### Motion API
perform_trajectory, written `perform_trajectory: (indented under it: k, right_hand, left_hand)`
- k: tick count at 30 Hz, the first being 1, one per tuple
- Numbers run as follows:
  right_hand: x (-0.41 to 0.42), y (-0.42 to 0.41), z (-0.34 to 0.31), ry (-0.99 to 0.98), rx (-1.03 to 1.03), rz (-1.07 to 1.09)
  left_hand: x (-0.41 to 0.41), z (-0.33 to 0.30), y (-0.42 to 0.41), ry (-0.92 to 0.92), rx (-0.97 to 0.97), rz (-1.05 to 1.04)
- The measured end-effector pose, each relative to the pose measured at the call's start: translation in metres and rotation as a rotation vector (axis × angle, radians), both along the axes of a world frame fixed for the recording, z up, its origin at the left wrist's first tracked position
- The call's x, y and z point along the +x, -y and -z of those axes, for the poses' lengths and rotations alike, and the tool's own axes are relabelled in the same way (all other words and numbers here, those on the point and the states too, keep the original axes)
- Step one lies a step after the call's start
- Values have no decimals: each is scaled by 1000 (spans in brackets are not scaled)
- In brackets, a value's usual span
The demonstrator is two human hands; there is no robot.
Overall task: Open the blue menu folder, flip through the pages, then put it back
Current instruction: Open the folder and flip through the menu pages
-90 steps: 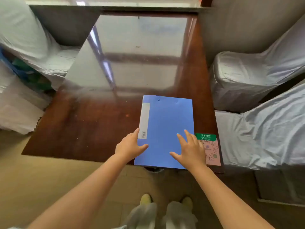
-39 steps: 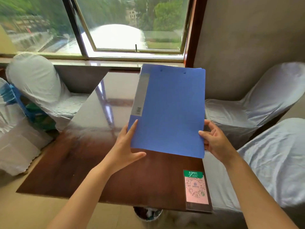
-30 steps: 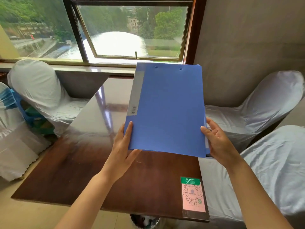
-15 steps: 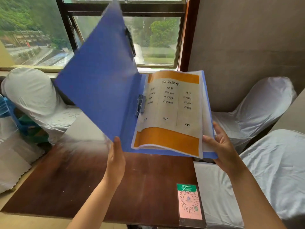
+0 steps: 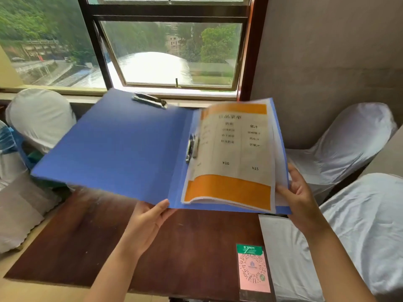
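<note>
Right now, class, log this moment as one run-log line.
blue plastic menu folder: open, held above table | left hand: under spine | right hand: at page edge

We see the blue menu folder (image 5: pixel 122 149) lying open in the air above the bench (image 5: pixel 185 247), its cover spread flat to the left. On its right half sits a stack of pages (image 5: pixel 231 158) (orange bands top and bottom), the top sheet curling upward.

Single head-worn wide-angle view, looking forward and down from close above the table (image 5: pixel 196 247), facing the window (image 5: pixel 170 53), with both hands (image 5: pixel 148 223) near at lower frame.
</note>
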State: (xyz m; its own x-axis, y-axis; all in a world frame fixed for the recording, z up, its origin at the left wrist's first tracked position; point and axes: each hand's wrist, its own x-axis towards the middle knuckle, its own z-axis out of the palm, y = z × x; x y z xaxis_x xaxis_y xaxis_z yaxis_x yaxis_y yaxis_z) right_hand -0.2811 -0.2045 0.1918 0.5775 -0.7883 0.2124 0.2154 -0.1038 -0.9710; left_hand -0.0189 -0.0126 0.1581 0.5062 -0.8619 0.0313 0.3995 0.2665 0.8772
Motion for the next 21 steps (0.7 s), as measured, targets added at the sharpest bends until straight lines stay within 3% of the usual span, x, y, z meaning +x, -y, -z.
perform_trajectory:
  k: [16, 21]
  right_hand:
    - [-16, -3, -4, -106, 145, -129]
    - [-13, -15, -11, -274, -24, -50]
  left_hand:
    - [-9, 13, -11, -193, 40, -189]
    - [-9, 12, -13, -192, 26, -182]
